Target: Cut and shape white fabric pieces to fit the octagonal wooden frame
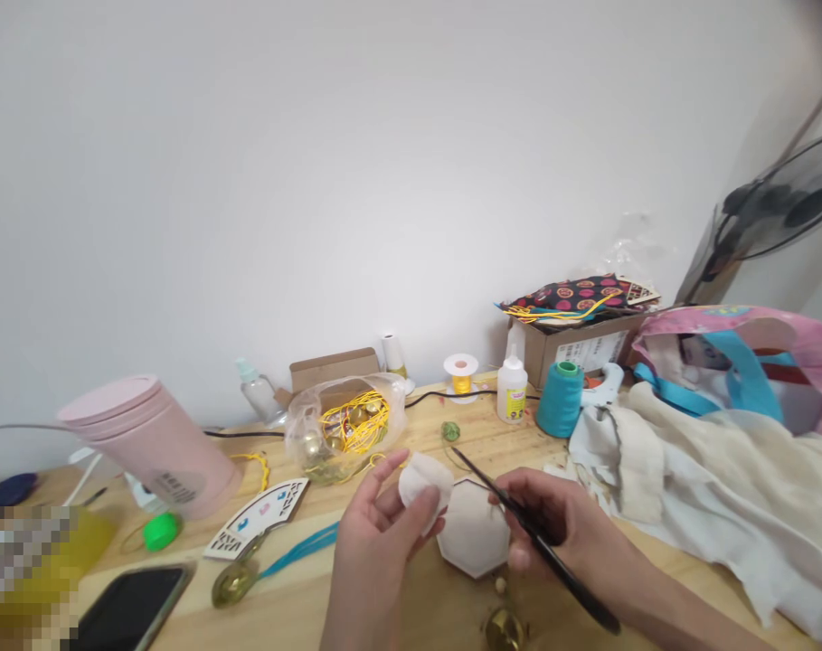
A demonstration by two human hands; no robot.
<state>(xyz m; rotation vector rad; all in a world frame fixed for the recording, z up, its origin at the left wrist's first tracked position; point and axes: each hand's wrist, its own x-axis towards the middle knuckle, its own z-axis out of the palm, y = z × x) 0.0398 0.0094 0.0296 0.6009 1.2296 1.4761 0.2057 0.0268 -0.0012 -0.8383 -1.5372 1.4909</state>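
Observation:
My left hand (395,533) pinches a small white rounded piece (424,477), which looks like cloth, between thumb and fingers. Held in my right hand (552,524) is a slim black pointed tool (543,547); its tip points up and left, close to the white piece. A white octagonal plaque (475,535) with a dark edge lies between the hands, partly behind my right fingers; I cannot tell if they touch it. Below it are a small bead (500,585) and a brass bell (505,628).
A pink bin (153,443), phone (132,608), fan-shaped plaque (258,520) and green cap (160,531) lie left. Behind stand a bag of bells and yellow cord (356,420), glue bottle (512,391) and teal thread cone (561,402). White cloth (709,488) covers the right side.

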